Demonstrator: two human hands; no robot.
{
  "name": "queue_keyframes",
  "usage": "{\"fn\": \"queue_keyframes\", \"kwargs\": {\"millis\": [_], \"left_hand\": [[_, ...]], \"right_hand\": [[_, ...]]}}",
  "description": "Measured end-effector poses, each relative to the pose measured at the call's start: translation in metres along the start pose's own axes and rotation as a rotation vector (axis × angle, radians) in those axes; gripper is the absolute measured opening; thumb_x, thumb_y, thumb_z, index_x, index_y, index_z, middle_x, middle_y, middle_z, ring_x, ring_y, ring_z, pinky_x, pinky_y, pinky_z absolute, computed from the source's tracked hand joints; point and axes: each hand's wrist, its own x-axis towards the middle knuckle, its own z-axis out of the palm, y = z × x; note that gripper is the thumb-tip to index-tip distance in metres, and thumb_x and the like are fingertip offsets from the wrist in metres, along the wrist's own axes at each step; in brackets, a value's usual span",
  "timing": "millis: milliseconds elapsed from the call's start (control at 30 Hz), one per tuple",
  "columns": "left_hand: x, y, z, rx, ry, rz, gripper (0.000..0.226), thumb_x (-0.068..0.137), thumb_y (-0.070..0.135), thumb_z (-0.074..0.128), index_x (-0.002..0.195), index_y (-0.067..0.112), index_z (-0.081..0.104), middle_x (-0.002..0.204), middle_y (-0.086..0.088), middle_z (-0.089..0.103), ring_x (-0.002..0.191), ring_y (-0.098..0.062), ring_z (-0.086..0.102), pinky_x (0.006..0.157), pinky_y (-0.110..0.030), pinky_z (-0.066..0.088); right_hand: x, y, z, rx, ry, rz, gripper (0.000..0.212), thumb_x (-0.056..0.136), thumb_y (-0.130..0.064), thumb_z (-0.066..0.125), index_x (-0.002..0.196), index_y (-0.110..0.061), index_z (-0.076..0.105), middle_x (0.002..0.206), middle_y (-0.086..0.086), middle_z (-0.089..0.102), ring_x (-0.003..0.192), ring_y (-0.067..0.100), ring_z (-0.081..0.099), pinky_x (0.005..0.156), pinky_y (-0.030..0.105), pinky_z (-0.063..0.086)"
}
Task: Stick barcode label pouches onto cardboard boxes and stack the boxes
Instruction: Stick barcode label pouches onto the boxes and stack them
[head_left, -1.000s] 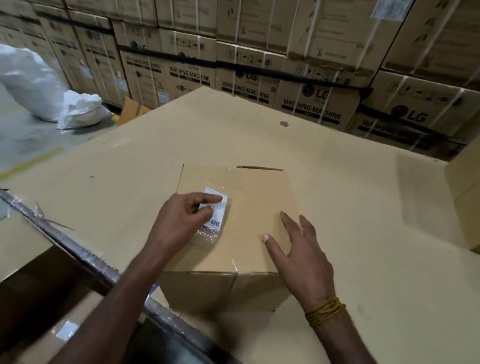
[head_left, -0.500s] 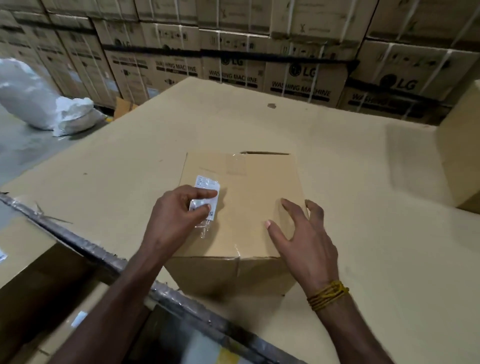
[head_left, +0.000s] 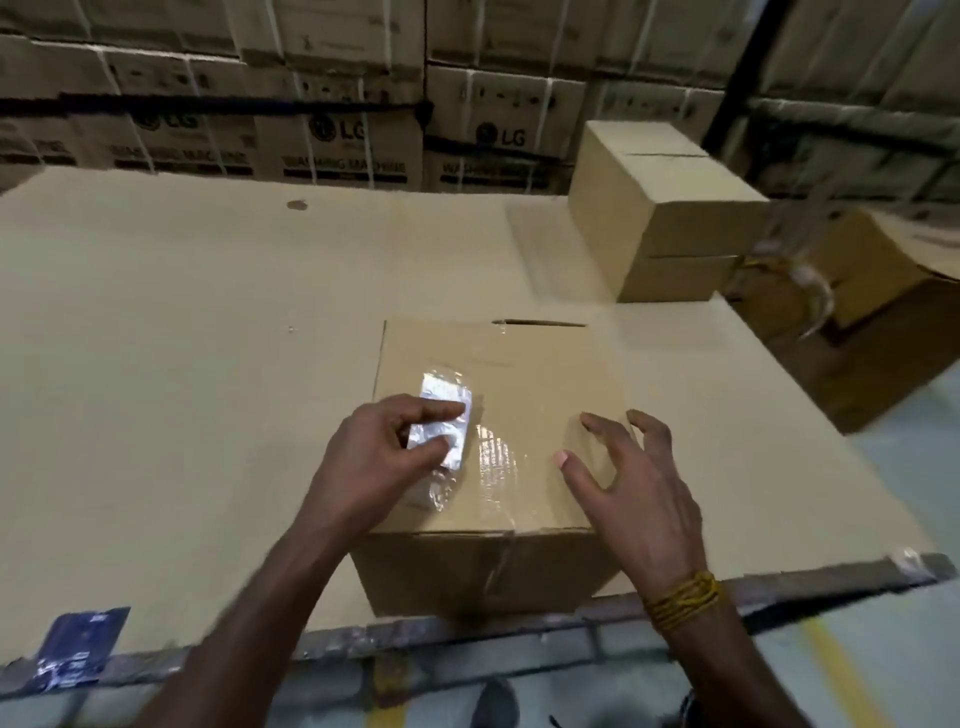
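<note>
The cardboard box (head_left: 498, 415) sits at the near edge of a broad cardboard sheet (head_left: 182, 364), with bare sheet to its left and behind it and two stacked boxes (head_left: 660, 218) at the far right. The left hand (head_left: 374, 457) pinches the label pouch (head_left: 441, 421) between thumb and forefinger over the box top; its print is blurred. The right hand (head_left: 634, 488) hovers with spread, lightly curled fingers, holding nothing.

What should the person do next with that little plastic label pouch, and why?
Probably press the pouch flat onto the box top. The left hand pinches it just over the lid, and the right hand with spread fingers seems to steady the box.
</note>
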Motion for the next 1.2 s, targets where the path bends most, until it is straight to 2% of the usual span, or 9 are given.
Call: {"fn": "queue_keyframes", "kwargs": {"millis": [133,233,367,433,600,800,1000,1200], "left_hand": [[0.017,0.025,0.05,-0.033,-0.181,0.042,0.035,0.085,0.011,0.074,0.109,0.035,0.077,0.114,0.02,0.071,0.094,0.005,0.068,0.084,-0.027,0.057],[0.04,0.039,0.082,-0.09,-0.262,0.05,0.036,0.084,0.006,0.072,0.111,0.03,0.078,0.11,0.02,0.074,0.097,0.002,0.069,0.085,-0.027,0.056],[0.073,0.051,0.139,-0.082,-0.336,0.087,0.036,0.082,0.008,0.071,0.11,0.031,0.078,0.11,0.016,0.074,0.093,0.002,0.069,0.074,-0.019,0.05],[0.092,0.059,0.169,-0.092,-0.311,0.122,0.036,0.081,0.008,0.072,0.111,0.028,0.078,0.114,0.012,0.074,0.097,0.002,0.068,0.076,-0.019,0.051],[0.152,0.085,0.248,-0.155,-0.219,0.156,0.036,0.081,0.005,0.071,0.114,0.02,0.078,0.117,0.008,0.073,0.103,-0.002,0.068,0.091,-0.029,0.057],[0.238,0.109,0.345,-0.077,-0.095,0.17,0.037,0.079,0.015,0.068,0.114,0.022,0.076,0.117,0.009,0.073,0.106,-0.004,0.066,0.104,-0.044,0.049],[0.324,0.124,0.4,0.038,0.0,0.183,0.037,0.081,0.012,0.065,0.116,0.02,0.076,0.119,0.006,0.073,0.108,-0.009,0.066,0.1,-0.035,0.052],[0.375,0.133,0.435,0.088,0.042,0.185,0.037,0.082,0.014,0.062,0.117,0.022,0.074,0.121,0.006,0.071,0.113,-0.012,0.064,0.105,-0.041,0.047]], "right_hand": [[0.007,0.046,-0.024,0.029,0.09,0.115,0.045,0.09,-0.054,0.058,0.133,-0.04,0.055,0.151,-0.003,0.031,0.123,0.022,0.054,0.092,0.04,0.05],[0.02,0.074,-0.036,-0.002,0.135,0.176,0.043,0.091,-0.054,0.058,0.132,-0.039,0.056,0.15,-0.002,0.033,0.123,0.024,0.053,0.092,0.041,0.048],[0.056,0.119,-0.057,-0.028,0.202,0.235,0.043,0.091,-0.051,0.06,0.132,-0.037,0.057,0.148,-0.001,0.037,0.123,0.028,0.052,0.094,0.045,0.048],[0.08,0.144,-0.066,-0.035,0.221,0.238,0.043,0.091,-0.049,0.061,0.132,-0.037,0.057,0.147,-0.001,0.039,0.122,0.029,0.052,0.094,0.047,0.048],[0.159,0.207,-0.088,-0.039,0.235,0.19,0.04,0.09,-0.048,0.063,0.128,-0.035,0.062,0.142,0.0,0.046,0.122,0.026,0.052,0.093,0.044,0.048],[0.277,0.282,-0.114,-0.041,0.226,0.127,0.038,0.091,-0.044,0.062,0.125,-0.026,0.067,0.138,0.004,0.05,0.122,0.026,0.052,0.093,0.039,0.047],[0.386,0.319,-0.123,-0.061,0.178,0.058,0.04,0.093,-0.046,0.059,0.128,-0.028,0.065,0.14,0.003,0.047,0.123,0.027,0.052,0.096,0.041,0.048],[0.454,0.344,-0.132,-0.072,0.141,-0.007,0.04,0.093,-0.047,0.057,0.128,-0.03,0.064,0.141,0.003,0.048,0.127,0.026,0.049,0.098,0.044,0.048]]}}
